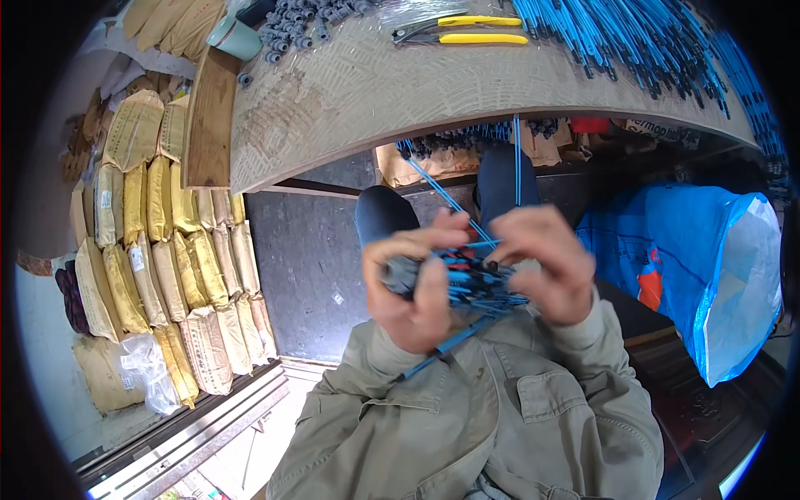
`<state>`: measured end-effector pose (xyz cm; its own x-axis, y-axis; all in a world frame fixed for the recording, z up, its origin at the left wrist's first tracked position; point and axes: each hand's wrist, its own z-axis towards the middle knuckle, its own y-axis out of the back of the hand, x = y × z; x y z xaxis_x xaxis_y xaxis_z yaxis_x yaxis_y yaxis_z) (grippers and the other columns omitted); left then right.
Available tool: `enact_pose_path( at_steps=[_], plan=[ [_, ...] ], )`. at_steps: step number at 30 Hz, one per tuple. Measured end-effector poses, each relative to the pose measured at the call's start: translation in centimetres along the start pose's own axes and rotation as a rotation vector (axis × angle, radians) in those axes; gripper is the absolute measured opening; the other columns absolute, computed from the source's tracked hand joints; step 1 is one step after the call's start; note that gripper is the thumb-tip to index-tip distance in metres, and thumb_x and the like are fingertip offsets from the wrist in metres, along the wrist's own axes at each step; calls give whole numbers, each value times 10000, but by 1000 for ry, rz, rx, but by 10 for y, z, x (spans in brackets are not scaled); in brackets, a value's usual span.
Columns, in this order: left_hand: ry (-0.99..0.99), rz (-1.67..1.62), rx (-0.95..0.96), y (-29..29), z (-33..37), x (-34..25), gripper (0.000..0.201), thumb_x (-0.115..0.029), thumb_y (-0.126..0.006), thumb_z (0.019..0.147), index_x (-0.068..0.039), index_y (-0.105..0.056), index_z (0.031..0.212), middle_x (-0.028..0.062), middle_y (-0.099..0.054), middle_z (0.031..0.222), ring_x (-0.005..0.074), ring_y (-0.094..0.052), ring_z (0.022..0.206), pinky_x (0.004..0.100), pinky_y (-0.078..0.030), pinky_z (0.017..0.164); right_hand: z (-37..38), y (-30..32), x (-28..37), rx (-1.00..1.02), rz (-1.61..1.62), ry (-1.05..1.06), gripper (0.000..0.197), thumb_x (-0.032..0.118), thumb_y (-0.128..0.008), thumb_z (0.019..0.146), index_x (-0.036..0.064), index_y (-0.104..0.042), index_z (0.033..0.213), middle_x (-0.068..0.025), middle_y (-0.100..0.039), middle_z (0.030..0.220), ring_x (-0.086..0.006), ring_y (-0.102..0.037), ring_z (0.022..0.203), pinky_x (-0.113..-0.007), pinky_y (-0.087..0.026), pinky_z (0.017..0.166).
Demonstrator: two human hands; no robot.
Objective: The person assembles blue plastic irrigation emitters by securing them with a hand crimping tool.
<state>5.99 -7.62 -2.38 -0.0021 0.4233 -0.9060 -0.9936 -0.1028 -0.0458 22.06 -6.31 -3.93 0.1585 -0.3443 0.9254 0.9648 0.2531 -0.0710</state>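
My left hand point(408, 292) is closed round a dark grey cylindrical fitting point(402, 275), above my lap. Beside it, my right hand point(546, 262) has curled fingers close to thin blue rods; motion blurs it, so what its fingertips hold is unclear. Between and below the hands lies a bundle of thin blue rods with black ends point(483, 292). One blue rod point(454, 337) sticks out toward my left sleeve. Longer blue rods point(442, 185) run from under the table edge toward my hands.
On the table point(358, 100) lie yellow-handled cutting pliers point(479, 38), a heap of grey fittings point(304, 25) and a large pile of blue rods point(625, 46). A green cup point(235, 37) stands at the left. Stacked paper sacks point(167, 275) fill the left side; a blue bag point(683, 267) stands right.
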Motion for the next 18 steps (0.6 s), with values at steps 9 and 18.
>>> enact_pose_path(
  at_steps=[9, 18],
  plan=[
    [264, -152, -390, 80, -8, 33, 131, -88, -420, 911, 18, -395, 983, 193, -596, 891, 340, -610, 915, 455, -459, 864, 16, 49, -192, 181, -33, -774, 362, 322, -458, 945, 31, -579, 1124, -82, -612, 1034, -139, -575, 974, -287, -456, 853],
    [-148, -111, -258, 87, -23, -29, 178, -188, -474, 900, -39, -393, 953, 140, -570, 811, 279, -600, 760, 464, -458, 804, 69, -86, -71, 938, 610, -780, 447, 351, -356, 983, -8, -506, 1203, -105, -590, 1083, -175, -554, 992, -298, -420, 900]
  ],
)
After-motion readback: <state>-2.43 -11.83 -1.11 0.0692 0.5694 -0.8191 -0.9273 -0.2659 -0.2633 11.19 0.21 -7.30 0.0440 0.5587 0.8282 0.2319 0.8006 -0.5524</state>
